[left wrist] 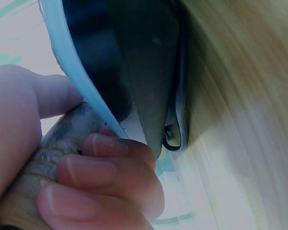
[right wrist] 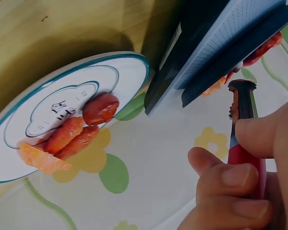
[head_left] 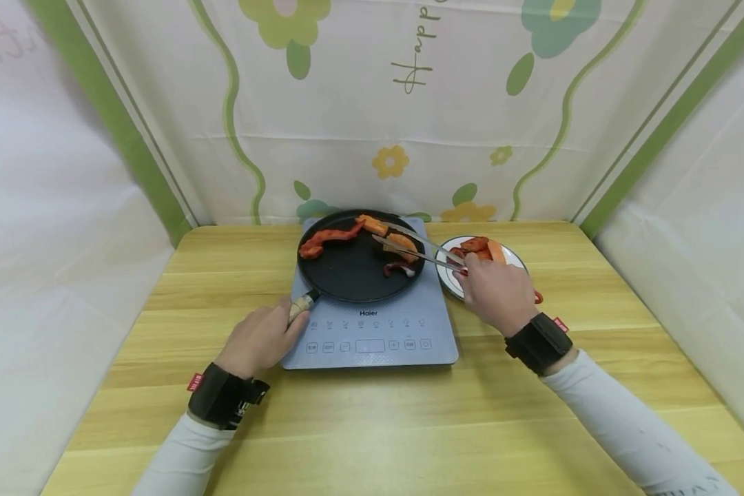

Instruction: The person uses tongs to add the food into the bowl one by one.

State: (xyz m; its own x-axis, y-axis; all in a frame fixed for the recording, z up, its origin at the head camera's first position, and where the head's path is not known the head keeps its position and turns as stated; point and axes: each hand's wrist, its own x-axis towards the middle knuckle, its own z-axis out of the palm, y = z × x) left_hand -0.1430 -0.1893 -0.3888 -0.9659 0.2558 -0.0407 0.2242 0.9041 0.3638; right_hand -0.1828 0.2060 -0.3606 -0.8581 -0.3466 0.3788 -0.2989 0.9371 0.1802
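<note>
My left hand (head_left: 262,337) grips the wooden handle (head_left: 300,306) of a black frying pan (head_left: 353,275); in the left wrist view its fingers (left wrist: 91,172) curl round the handle. With my right hand (head_left: 501,293) I hold metal tongs (head_left: 435,246) with a red grip (right wrist: 247,165), thumb and fingers around it. The tongs reach left over the pan, their tips right at an orange food piece (head_left: 372,224) by the far rim. A second orange piece (head_left: 403,248) lies near the lower arm. Also in the pan are a long red strip (head_left: 328,236) and a small dark red piece (head_left: 399,269).
The pan sits on a grey Haier induction cooker (head_left: 366,355). Right of it, partly under my right hand, a white plate (head_left: 449,284) with a dark rim holds several red and orange food pieces (right wrist: 67,136). A patterned cloth (head_left: 347,103) rises behind the wooden table (head_left: 359,427).
</note>
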